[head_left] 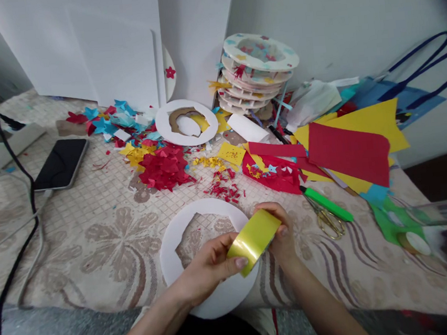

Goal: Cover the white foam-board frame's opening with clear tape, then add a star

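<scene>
Both hands hold a roll of yellow tape (pixel 254 240) just above the near edge of the cloth. My left hand (pixel 207 266) grips its lower left end, thumb on the front face. My right hand (pixel 279 230) closes on its upper right end. Under the hands lies a white paper ring (pixel 170 241) with a ragged cut-out middle. A second white ring (pixel 166 124) lies farther back, next to a heap of red paper flowers (pixel 165 167).
Green-handled scissors (pixel 326 211) lie right of my hands. Red and yellow paper sheets (pixel 348 150) spread at the right; a stack of decorated rings (pixel 257 69) stands at the back. A phone (pixel 62 163) and black cable (pixel 19 229) are at the left. White boards (pixel 109 47) lean on the wall.
</scene>
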Motion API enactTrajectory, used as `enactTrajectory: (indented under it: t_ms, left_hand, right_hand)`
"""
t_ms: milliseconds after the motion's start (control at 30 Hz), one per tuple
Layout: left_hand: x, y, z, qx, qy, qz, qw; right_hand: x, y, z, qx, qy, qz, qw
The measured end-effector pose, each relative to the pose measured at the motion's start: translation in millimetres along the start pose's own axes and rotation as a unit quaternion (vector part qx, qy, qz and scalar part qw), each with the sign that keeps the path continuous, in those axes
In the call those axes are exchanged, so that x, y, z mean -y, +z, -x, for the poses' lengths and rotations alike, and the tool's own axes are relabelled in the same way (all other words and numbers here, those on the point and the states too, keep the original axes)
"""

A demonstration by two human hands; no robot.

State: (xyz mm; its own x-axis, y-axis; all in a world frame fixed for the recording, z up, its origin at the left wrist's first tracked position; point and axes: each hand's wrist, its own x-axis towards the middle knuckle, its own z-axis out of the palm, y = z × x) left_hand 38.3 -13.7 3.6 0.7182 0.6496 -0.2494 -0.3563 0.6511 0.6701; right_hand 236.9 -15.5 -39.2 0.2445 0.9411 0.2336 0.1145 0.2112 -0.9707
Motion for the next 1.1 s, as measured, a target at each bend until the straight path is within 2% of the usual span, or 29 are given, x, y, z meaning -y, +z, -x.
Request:
enactTrajectory:
  t_ms: [400,833,1033,1100]
  left_hand:
    - [-0.5,-3.2,-0.1,0.023,-0.02,0.014,0.999]
    - [2.5,1.0,-1.0,-0.006,-0.033,0.034,0.999]
    - [1.8,-0.6,1.8,0.044,-0.006,0.016,0.999]
    - [2.0,-1.8,2.2,0.043,-0.01,0.01,0.999]
  right_hand:
    - [0.9,2.0,-0.8,0.01,-0.006,0.005,1.0]
    - [-3.8,0.0,-0.8,0.012,-0.008,-0.012,1.0]
    - [-2.6,2.5,-0.9,0.007,-0.005,-0.029,1.0]
    - [-2.9,2.8,-0.6,0.005,-0.012,-0.025,1.0]
